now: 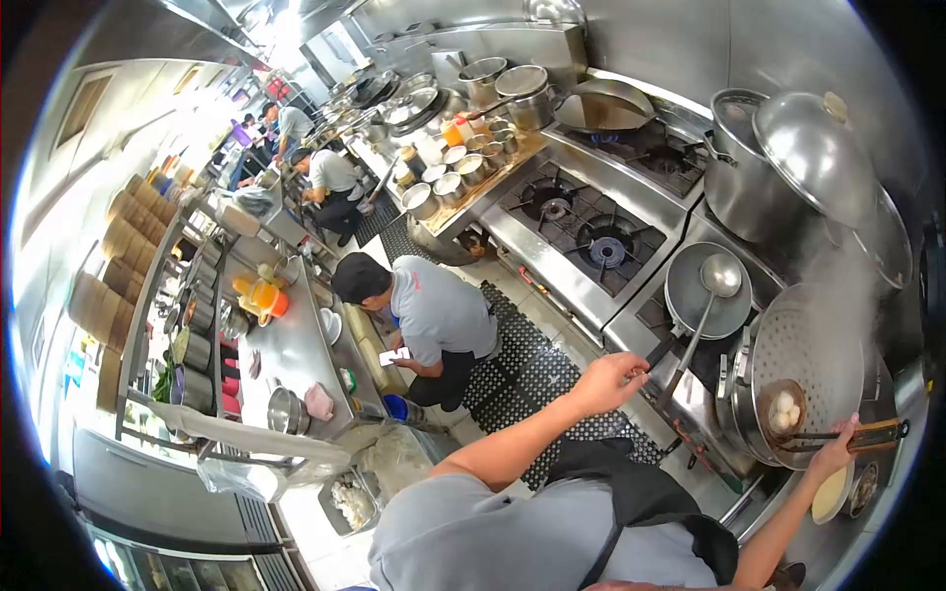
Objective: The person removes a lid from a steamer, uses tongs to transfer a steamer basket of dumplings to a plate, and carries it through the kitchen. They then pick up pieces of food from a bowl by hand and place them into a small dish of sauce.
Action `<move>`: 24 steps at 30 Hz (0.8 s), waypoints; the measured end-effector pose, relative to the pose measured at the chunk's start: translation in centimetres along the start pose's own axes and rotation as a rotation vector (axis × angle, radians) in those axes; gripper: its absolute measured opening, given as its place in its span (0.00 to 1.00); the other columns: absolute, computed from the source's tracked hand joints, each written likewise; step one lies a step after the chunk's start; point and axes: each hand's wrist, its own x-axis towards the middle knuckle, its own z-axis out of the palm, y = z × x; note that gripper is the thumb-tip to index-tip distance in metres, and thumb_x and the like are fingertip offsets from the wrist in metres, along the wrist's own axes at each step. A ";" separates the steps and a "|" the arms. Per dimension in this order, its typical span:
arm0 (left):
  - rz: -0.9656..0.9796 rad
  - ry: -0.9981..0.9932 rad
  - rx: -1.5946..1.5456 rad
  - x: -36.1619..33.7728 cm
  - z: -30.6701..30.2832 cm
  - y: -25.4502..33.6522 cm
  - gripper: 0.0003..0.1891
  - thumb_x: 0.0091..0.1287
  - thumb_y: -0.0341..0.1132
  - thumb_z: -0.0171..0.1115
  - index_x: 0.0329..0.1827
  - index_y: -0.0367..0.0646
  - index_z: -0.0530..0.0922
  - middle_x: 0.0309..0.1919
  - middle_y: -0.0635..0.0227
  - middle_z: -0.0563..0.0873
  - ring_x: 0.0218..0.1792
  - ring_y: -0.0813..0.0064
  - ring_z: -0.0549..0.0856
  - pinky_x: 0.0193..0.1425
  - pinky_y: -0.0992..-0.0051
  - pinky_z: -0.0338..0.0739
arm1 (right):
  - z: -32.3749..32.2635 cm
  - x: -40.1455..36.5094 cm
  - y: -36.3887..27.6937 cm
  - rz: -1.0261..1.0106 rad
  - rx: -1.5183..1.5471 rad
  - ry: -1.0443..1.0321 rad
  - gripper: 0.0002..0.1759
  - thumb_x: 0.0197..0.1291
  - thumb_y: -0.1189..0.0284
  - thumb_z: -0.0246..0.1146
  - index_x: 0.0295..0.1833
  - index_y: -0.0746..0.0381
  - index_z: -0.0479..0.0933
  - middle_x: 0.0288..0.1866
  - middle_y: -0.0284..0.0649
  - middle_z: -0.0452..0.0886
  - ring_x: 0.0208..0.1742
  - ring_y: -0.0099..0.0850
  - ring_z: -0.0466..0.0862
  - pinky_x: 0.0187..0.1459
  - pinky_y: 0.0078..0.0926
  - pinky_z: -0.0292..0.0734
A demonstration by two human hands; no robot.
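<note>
My right hand (836,451) grips the handle of a small round strainer (765,392), which holds several white balls (785,412). The strainer is over a large pot (741,426) with a perforated metal insert (823,330), and steam rises from it. A wooden-handled tool (872,433) lies just beside that hand. My left hand (613,382) is in the air left of the stove, its fingers curled together with nothing visible in them. Nearest to it are the handles of a grey pan (680,286) and of the ladle (720,277) resting in that pan.
Behind the pan are gas burners (606,246), a wok (604,103) and a tall lidded stockpot (739,192). A co-worker (439,305) crouches at left, holding a phone (394,356). A black perforated mat (517,369) covers the floor. A pale-filled bowl (833,492) sits near my right forearm.
</note>
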 end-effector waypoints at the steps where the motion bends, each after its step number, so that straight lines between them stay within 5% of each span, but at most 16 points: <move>1: -0.001 0.012 -0.029 -0.3 0.1 -0.1 0.12 0.67 0.33 0.66 0.49 0.37 0.83 0.38 0.57 0.87 0.42 0.63 0.89 0.48 0.66 0.83 | 0.1 0.2 0.3 0.017 0.000 0.003 0.15 0.73 0.63 0.62 0.35 0.62 0.73 0.29 0.30 0.69 0.32 0.22 0.68 0.37 0.25 0.67; 9: 0.104 0.051 -0.181 1.2 1.9 2.0 0.14 0.67 0.33 0.66 0.53 0.38 0.81 0.43 0.57 0.87 0.42 0.62 0.88 0.49 0.67 0.82 | -2.2 3.7 0.0 -0.007 -0.009 0.094 0.14 0.73 0.65 0.62 0.37 0.64 0.78 0.28 0.31 0.72 0.31 0.23 0.71 0.38 0.26 0.69; 10: 0.144 0.062 -0.204 2.0 2.4 2.7 0.14 0.67 0.33 0.66 0.53 0.38 0.81 0.44 0.57 0.86 0.43 0.62 0.88 0.49 0.67 0.82 | -2.9 3.6 -1.1 -0.116 -0.163 0.086 0.12 0.73 0.66 0.60 0.45 0.65 0.79 0.32 0.32 0.74 0.33 0.24 0.72 0.41 0.26 0.71; 12: 0.203 0.038 -0.299 3.6 4.1 4.2 0.16 0.66 0.32 0.66 0.56 0.38 0.79 0.46 0.57 0.85 0.45 0.63 0.87 0.50 0.67 0.82 | -4.8 5.2 -2.7 -0.025 -0.101 0.208 0.18 0.74 0.66 0.58 0.61 0.66 0.81 0.33 0.29 0.75 0.34 0.22 0.72 0.44 0.24 0.72; 19: 0.359 -0.210 -0.571 7.0 11.3 13.0 0.23 0.63 0.32 0.65 0.61 0.38 0.73 0.50 0.56 0.80 0.48 0.59 0.83 0.53 0.64 0.79 | -12.1 3.9 -18.5 -0.243 0.017 0.395 0.15 0.75 0.62 0.57 0.52 0.63 0.78 0.32 0.34 0.75 0.30 0.26 0.73 0.33 0.24 0.72; 24: 0.439 -0.412 -0.721 6.7 22.0 19.9 0.21 0.62 0.34 0.66 0.57 0.37 0.73 0.52 0.52 0.78 0.50 0.55 0.81 0.56 0.61 0.77 | -20.1 0.6 -28.0 -0.373 -0.030 0.487 0.15 0.75 0.60 0.56 0.46 0.62 0.75 0.31 0.38 0.75 0.27 0.29 0.75 0.26 0.23 0.72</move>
